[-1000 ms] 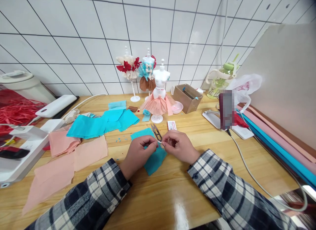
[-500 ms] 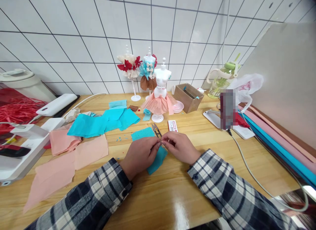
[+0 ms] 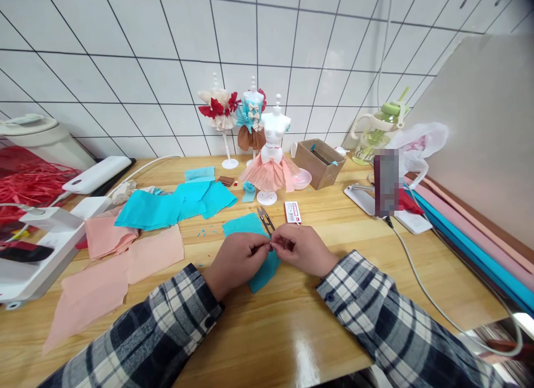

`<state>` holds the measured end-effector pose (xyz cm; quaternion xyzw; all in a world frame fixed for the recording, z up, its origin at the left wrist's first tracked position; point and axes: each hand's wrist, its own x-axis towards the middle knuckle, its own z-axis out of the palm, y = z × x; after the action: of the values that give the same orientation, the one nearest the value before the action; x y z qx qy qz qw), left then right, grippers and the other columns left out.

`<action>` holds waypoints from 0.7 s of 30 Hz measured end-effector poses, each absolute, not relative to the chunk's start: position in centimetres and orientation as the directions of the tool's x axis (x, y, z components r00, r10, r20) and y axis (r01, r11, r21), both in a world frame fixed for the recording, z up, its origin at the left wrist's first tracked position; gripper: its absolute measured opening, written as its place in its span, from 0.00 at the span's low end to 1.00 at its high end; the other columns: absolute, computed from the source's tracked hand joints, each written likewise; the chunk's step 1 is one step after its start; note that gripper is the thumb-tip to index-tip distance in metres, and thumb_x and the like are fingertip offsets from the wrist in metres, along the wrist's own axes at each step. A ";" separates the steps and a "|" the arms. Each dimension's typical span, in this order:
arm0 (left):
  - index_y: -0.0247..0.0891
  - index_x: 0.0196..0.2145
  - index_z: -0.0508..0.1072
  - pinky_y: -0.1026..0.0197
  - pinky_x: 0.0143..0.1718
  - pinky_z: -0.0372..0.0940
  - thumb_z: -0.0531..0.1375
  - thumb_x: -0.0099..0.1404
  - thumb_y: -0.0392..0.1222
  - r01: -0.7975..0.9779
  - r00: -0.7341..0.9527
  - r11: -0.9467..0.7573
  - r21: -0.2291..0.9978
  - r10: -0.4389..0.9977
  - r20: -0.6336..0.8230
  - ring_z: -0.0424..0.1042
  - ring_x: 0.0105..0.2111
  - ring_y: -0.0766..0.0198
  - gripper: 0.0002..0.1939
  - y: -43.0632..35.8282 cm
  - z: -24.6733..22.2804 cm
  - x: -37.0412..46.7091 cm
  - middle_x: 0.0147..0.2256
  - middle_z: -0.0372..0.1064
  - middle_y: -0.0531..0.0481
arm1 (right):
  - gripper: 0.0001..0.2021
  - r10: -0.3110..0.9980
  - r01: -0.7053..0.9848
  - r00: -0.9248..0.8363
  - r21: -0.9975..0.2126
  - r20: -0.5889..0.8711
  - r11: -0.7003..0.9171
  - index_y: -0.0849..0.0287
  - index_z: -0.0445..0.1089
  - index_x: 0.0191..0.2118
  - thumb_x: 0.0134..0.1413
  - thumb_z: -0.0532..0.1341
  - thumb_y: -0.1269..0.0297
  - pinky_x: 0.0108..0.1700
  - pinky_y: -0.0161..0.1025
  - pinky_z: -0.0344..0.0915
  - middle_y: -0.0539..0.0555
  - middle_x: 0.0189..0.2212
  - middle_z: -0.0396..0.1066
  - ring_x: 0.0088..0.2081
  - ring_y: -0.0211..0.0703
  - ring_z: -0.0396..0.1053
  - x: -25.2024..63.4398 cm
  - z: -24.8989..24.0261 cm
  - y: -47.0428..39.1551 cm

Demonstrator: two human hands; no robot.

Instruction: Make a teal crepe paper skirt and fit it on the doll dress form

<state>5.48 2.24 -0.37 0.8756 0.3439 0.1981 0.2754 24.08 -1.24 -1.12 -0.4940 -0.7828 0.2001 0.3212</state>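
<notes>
My left hand (image 3: 241, 260) and my right hand (image 3: 305, 250) meet fingertip to fingertip above a blue paper piece (image 3: 266, 272) at the middle of the table. Both are closed in a pinch; whatever lies between the fingertips is too small to make out. Just beyond them are thread snips (image 3: 264, 217), partly over the blue paper, and a small white box (image 3: 292, 212). A white mannequin (image 3: 275, 127) in a peach paper skirt (image 3: 269, 173) stands upright behind.
Two dressed mannequins stand by the tiled wall. Blue sheets (image 3: 150, 210) and peach sheets (image 3: 94, 282) lie left, beside a power strip (image 3: 50, 260). A cardboard box (image 3: 323, 168), a pink bowl (image 3: 302, 179), a phone on a stand (image 3: 387, 182) and its cable are to the right.
My fingertips have shifted very slightly, still pinched together. The view has tilted a little; nothing on the table has visibly moved.
</notes>
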 end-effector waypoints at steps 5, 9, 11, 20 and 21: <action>0.38 0.20 0.70 0.65 0.24 0.55 0.52 0.66 0.42 0.443 0.665 -0.521 0.729 0.737 0.122 0.63 0.21 0.67 0.18 2.3 -0.2 5.6 0.18 0.64 0.55 | 0.02 0.919 0.617 -0.244 -0.681 0.311 0.395 0.58 0.71 0.31 0.53 0.61 0.71 0.27 0.30 0.58 0.47 0.25 0.70 0.24 0.33 0.64 24.1 -1.1 -1.3; 0.38 0.19 0.68 0.65 0.24 0.55 0.52 0.66 0.45 0.418 0.605 -0.376 0.827 0.795 0.055 0.62 0.21 0.67 0.19 2.3 -0.2 5.7 0.17 0.64 0.56 | 0.05 0.920 0.591 -0.188 -0.709 0.344 0.386 0.57 0.75 0.36 0.56 0.62 0.64 0.28 0.31 0.60 0.49 0.27 0.73 0.22 0.32 0.64 24.3 -1.0 -1.4; 0.37 0.19 0.68 0.65 0.25 0.56 0.52 0.66 0.45 0.405 0.575 -0.335 0.851 0.816 0.048 0.62 0.21 0.67 0.19 2.2 -0.3 5.7 0.17 0.64 0.56 | 0.06 0.922 0.572 -0.185 -0.726 0.340 0.383 0.57 0.76 0.37 0.56 0.63 0.63 0.28 0.31 0.61 0.49 0.27 0.74 0.22 0.32 0.65 24.3 -1.0 -1.4; 0.36 0.23 0.72 0.66 0.24 0.54 0.53 0.65 0.44 0.425 0.566 -0.352 0.834 0.822 0.059 0.62 0.21 0.68 0.17 2.0 -0.6 5.8 0.18 0.64 0.55 | 0.04 0.916 0.657 -0.162 -0.652 0.368 0.379 0.57 0.75 0.33 0.53 0.62 0.67 0.29 0.31 0.60 0.48 0.25 0.74 0.25 0.34 0.67 23.8 -1.1 -1.6; 0.36 0.23 0.73 0.66 0.24 0.54 0.53 0.65 0.44 0.419 0.570 -0.347 0.839 0.820 0.054 0.62 0.21 0.68 0.16 1.9 -0.6 5.8 0.18 0.64 0.55 | 0.03 0.922 0.651 -0.153 -0.665 0.355 0.365 0.58 0.74 0.32 0.51 0.62 0.69 0.28 0.31 0.60 0.48 0.23 0.72 0.24 0.34 0.66 23.7 -1.0 -1.7</action>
<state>5.79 1.93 -0.62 0.7838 0.3951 0.2429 0.4131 23.72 -1.67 -1.05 -0.5336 -0.7372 0.1816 0.3725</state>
